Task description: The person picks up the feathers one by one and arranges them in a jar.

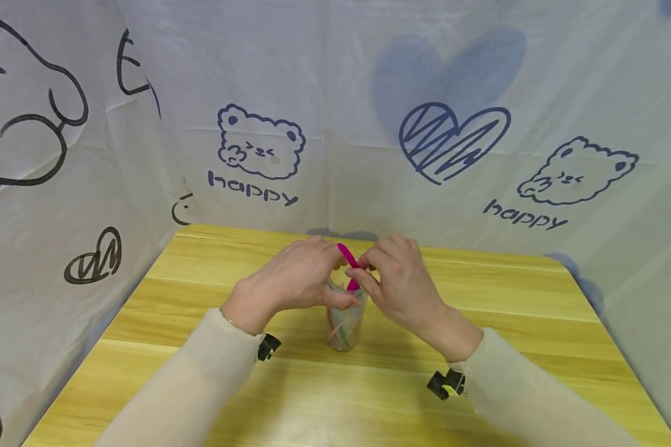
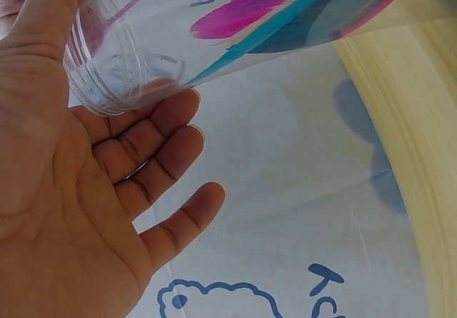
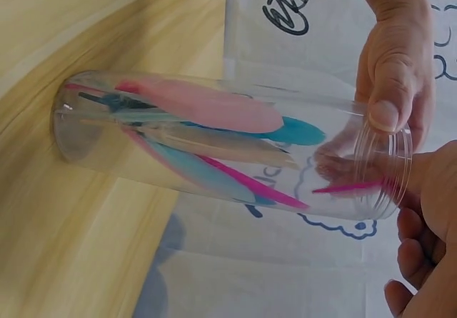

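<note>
A clear jar (image 1: 343, 326) with a threaded mouth stands on the table. Several feathers (image 3: 214, 111) in pink, teal, beige and magenta lie inside, fanning out from the bottom. My left hand (image 1: 299, 273) holds the jar near its rim, thumb on the near side and fingers on the far side; the left wrist view shows the little finger off the wall. Over the mouth, my right hand (image 1: 399, 279) pinches a magenta feather (image 1: 348, 254) between thumb and fingers. Part of this feather reaches down inside the rim (image 3: 401, 171). The fingers' exact hold is partly hidden.
The wooden table (image 1: 313, 403) spreads out around the jar. White cloth (image 1: 324, 93) with drawn bears, hearts and lettering hangs behind and at the sides. A small black device (image 1: 446, 385) sits at the right wrist, another (image 1: 268, 347) at the left.
</note>
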Motion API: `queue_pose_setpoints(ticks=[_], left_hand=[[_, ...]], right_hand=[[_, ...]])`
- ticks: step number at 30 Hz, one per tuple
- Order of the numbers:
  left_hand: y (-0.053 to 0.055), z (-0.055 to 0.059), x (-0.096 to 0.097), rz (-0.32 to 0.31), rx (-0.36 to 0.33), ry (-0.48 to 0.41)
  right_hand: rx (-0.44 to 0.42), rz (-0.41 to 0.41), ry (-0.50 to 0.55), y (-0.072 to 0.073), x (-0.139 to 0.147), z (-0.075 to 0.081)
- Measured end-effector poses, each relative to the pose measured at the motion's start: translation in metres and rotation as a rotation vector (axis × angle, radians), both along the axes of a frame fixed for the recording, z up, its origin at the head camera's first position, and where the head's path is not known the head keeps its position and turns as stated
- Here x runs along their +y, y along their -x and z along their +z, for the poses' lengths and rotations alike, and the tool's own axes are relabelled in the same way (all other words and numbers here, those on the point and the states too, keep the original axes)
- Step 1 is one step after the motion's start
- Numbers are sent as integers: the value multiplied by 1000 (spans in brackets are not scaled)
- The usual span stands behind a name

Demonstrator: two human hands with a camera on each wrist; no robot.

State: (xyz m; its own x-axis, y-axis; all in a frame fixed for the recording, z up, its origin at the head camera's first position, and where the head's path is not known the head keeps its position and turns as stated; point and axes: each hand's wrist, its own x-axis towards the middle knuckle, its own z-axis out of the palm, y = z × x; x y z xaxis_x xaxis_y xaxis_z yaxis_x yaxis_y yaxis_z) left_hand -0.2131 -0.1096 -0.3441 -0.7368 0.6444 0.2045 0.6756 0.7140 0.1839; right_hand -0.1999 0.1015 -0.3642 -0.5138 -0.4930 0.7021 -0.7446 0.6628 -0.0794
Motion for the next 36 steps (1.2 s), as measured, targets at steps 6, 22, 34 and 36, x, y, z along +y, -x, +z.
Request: queue_pose_setpoints(ticks=[6, 22, 34, 36], left_hand=[[-1, -1, 0, 25, -15, 5], [1, -3, -2, 46, -94, -42], [-2, -11, -11, 84, -207, -126], [-5, -15, -15, 104, -222, -135]], right_hand=[[3, -13, -18, 0, 2, -1], [18, -4, 5, 2, 5, -6], [117, 46, 140, 5, 7, -18], [132, 33, 171, 4, 10, -20]])
